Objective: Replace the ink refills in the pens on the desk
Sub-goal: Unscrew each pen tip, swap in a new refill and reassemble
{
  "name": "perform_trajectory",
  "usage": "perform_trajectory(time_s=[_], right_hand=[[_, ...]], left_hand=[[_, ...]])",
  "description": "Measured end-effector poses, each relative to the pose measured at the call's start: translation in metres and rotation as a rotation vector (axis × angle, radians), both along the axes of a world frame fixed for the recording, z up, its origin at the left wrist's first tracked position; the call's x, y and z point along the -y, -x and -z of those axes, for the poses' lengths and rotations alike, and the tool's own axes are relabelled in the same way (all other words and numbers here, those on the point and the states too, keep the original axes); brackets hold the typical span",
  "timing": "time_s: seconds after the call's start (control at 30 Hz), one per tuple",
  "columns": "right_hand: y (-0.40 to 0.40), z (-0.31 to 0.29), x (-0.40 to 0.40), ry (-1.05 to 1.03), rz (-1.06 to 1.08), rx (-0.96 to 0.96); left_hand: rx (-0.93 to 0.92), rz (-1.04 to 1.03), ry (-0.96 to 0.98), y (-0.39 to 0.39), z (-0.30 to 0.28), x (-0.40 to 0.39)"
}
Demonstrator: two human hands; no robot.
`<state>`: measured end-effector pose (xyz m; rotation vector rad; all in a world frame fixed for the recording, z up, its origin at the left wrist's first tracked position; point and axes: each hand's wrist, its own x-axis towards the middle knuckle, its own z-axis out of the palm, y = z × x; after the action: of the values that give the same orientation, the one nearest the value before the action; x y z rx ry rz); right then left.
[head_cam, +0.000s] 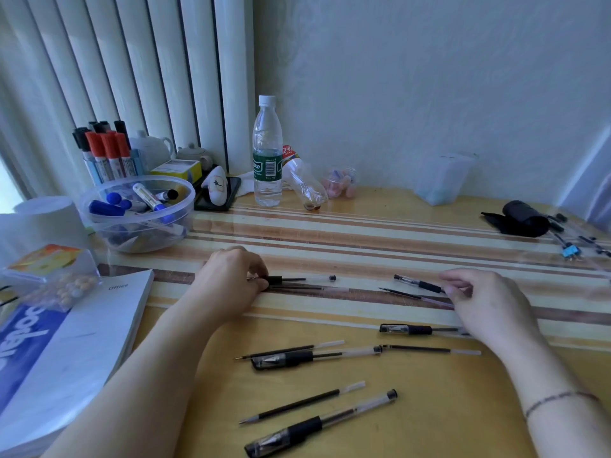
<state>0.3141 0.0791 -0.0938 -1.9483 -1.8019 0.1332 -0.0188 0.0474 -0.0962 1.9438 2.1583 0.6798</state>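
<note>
Several black-gripped clear gel pens and loose refills lie on the striped desk (330,233). My left hand (228,279) pinches the tip end of a pen (304,279), with a loose refill (297,287) just below it. My right hand (479,295) holds the rear end of another pen (418,283); a refill (401,293) lies beside it. Nearer me lie a capped pen (406,329), a pen with refill (297,357), a separate refill (429,349), a refill (297,404) and a capped pen (314,424).
A clear bowl of markers (139,213) and a marker cup (105,153) stand at back left. A water bottle (267,153) stands mid-back beside a tipped empty bottle (305,183). Paper reams (66,352) sit on the left, a black pouch (519,219) at right.
</note>
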Motion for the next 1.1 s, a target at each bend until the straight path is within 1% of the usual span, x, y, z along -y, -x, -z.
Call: perform_trajectory(time_s=[0.1,0.17,0.27,0.33,0.4,0.47,0.5,0.53,0.6,0.67,0.73,0.77,0.87,0.97,1.1], right_hand=[[0.005,-0.006,0.004,-0.005,-0.004,0.037],[0.011,-0.01,0.009,-0.098,-0.041,0.027],[0.031,-0.019,0.022,-0.375,-0.241,0.041],[0.051,-0.022,0.032,-0.457,-0.406,0.1],[0.067,-0.021,0.041,-0.434,-0.507,0.186],[0.078,-0.02,0.049,-0.42,-0.535,0.267],[0.081,-0.02,0.052,-0.418,-0.528,0.302],[0.082,-0.021,0.055,-0.407,-0.513,0.313],[0.082,-0.02,0.058,-0.335,-0.512,0.25],[0.077,-0.013,0.056,-0.261,-0.563,0.134],[0.071,-0.01,0.053,-0.169,-0.615,0.0],[0.069,-0.008,0.052,-0.146,-0.639,-0.031],[0.064,-0.009,0.05,-0.111,-0.698,0.011],[0.061,-0.013,0.05,-0.122,-0.73,0.046],[0.057,-0.016,0.048,-0.112,-0.731,-0.018]], left_hand=[[0.027,-0.021,-0.03,0.0,-0.002,0.002],[0.073,-0.021,-0.07,-0.003,-0.005,0.003],[0.115,0.052,-0.163,-0.016,-0.014,0.01],[0.128,0.198,-0.23,-0.034,-0.015,0.015],[0.181,0.377,-0.252,-0.056,-0.01,0.023],[0.188,0.49,-0.232,-0.069,-0.004,0.025],[0.128,0.516,-0.236,-0.07,0.0,0.025],[0.019,0.527,-0.256,-0.068,0.002,0.023],[-0.203,0.516,-0.36,-0.065,0.001,0.021],[-0.276,0.531,-0.453,-0.066,-0.002,0.021],[-0.271,0.595,-0.481,-0.07,-0.003,0.023],[-0.264,0.63,-0.471,-0.071,-0.003,0.024],[-0.239,0.69,-0.399,-0.069,-0.002,0.026],[-0.217,0.668,-0.377,-0.065,-0.003,0.028],[-0.113,0.612,-0.347,-0.058,-0.005,0.024]])
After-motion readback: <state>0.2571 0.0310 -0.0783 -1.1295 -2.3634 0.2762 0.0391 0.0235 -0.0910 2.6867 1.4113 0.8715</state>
